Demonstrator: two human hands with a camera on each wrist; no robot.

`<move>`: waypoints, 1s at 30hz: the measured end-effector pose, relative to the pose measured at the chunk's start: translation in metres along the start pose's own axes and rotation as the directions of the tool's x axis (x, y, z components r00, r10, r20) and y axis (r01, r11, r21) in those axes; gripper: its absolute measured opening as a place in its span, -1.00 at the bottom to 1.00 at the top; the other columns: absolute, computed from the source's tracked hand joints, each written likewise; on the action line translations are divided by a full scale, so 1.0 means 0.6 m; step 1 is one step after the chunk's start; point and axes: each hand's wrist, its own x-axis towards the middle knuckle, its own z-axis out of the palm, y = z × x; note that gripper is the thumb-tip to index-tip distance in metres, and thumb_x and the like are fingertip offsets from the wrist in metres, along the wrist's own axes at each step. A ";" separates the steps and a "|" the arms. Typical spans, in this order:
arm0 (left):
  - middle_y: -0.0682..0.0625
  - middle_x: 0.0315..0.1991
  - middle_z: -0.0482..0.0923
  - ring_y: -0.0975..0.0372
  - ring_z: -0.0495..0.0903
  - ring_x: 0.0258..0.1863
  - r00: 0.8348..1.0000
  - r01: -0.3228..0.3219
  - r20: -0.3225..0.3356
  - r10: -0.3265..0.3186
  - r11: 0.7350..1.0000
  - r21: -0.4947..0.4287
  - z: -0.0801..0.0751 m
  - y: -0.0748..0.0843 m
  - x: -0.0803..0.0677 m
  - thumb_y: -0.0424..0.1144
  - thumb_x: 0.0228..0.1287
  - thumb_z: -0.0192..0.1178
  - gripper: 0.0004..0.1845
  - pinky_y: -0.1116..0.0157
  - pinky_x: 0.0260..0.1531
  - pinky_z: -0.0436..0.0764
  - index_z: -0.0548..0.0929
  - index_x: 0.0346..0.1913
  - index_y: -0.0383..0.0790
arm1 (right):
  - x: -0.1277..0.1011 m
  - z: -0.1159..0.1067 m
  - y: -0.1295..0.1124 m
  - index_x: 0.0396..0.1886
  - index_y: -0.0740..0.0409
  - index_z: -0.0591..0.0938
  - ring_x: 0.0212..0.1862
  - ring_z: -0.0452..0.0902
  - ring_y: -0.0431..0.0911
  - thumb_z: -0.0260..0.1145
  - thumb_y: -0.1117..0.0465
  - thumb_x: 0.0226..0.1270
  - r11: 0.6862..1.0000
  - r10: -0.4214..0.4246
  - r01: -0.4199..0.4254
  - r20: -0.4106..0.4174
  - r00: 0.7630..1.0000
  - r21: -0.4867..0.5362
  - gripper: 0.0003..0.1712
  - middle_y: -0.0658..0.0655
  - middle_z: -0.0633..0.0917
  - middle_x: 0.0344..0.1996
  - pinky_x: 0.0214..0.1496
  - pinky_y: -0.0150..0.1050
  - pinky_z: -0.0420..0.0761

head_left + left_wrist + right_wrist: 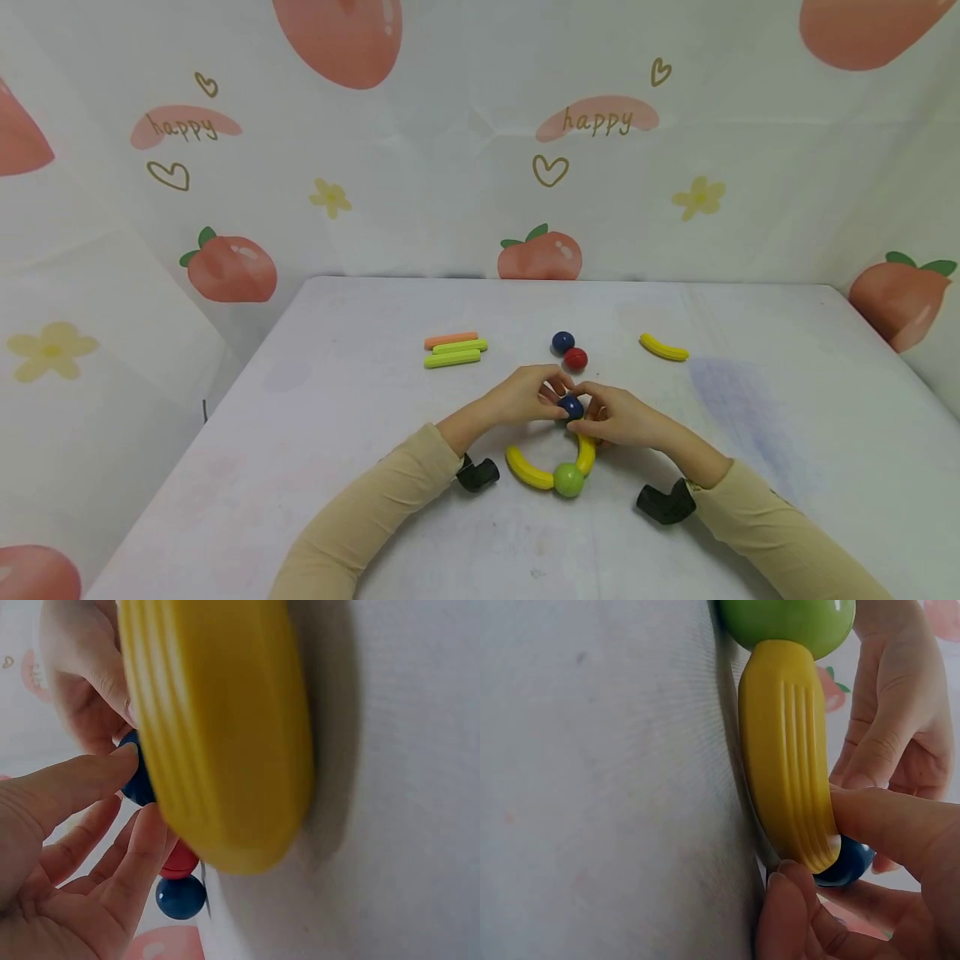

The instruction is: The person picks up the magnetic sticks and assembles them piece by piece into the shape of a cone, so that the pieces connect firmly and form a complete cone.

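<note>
At the table's middle my left hand [525, 395] pinches a glossy dark blue ball [572, 407] between thumb and fingers. Opposite it, my right hand [628, 418] grips the upper end of a yellow curved, ridged piece [789, 750], its thumb on one side and fingertips at the tip. The blue ball meets that end in the right wrist view. The piece's other end abuts a green ball [568, 480]. On the green ball's left side lies a second yellow curved piece [529, 468], which looms large in the left wrist view.
Beyond the hands lie a red ball [575, 359] and another blue ball [562, 342], side by side. An orange stick [451, 341] and two yellow-green sticks [453, 358] lie at the back left. Another yellow curved piece [664, 347] is at the back right.
</note>
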 end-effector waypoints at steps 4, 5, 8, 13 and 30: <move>-0.14 -0.09 0.57 0.16 0.63 -0.15 1.000 0.014 -0.010 -0.013 1.000 0.013 0.000 -0.001 -0.001 -0.36 0.15 0.27 -0.66 0.43 -0.13 0.61 0.51 -0.01 -0.26 | 0.001 0.000 0.000 0.05 0.22 0.43 -0.58 0.43 -0.16 0.29 0.07 0.24 1.000 0.025 -0.025 -0.001 1.000 -0.014 -0.52 0.08 0.55 -0.50 -0.51 -0.34 0.53; -0.12 -0.09 0.57 0.18 0.63 -0.17 1.000 0.024 -0.014 -0.024 1.000 0.016 0.000 -0.002 -0.002 -0.33 0.15 0.28 -0.67 0.44 -0.14 0.61 0.51 -0.01 -0.24 | 0.001 0.000 0.000 0.05 0.22 0.43 -0.58 0.44 -0.16 0.29 0.07 0.24 0.999 0.036 -0.036 -0.004 0.999 -0.015 -0.52 0.08 0.55 -0.50 -0.50 -0.34 0.54; -0.08 -0.11 0.57 0.23 0.61 -0.23 0.998 0.057 -0.028 -0.056 0.998 0.017 -0.004 -0.007 -0.007 -0.27 0.16 0.28 -0.66 0.45 -0.18 0.60 0.52 0.00 -0.20 | -0.001 0.001 -0.001 0.04 0.22 0.44 -0.57 0.44 -0.16 0.30 0.07 0.23 0.997 0.075 -0.076 -0.026 0.997 -0.023 -0.52 0.08 0.56 -0.50 -0.48 -0.33 0.55; -0.04 -0.18 0.57 0.28 0.54 -0.32 0.995 0.079 -0.064 -0.076 0.996 0.040 -0.014 -0.019 -0.021 -0.21 0.16 0.29 -0.69 0.48 -0.29 0.55 0.55 -0.04 -0.18 | -0.008 -0.001 -0.005 0.03 0.26 0.42 -0.56 0.45 -0.17 0.30 0.08 0.22 0.991 0.120 -0.124 -0.071 0.990 -0.050 -0.52 0.10 0.58 -0.49 -0.47 -0.34 0.55; 0.04 -0.54 0.50 0.26 0.45 -0.65 0.942 0.335 -0.008 -0.335 0.940 0.063 -0.021 -0.025 -0.053 0.01 0.17 0.25 -0.57 0.42 -0.53 0.39 0.44 -0.06 -0.20 | -0.009 -0.009 0.011 0.00 0.32 0.38 -0.60 0.43 -0.18 0.29 0.05 0.23 0.977 0.187 -0.201 -0.160 0.969 -0.074 -0.48 0.06 0.58 -0.59 -0.48 -0.32 0.49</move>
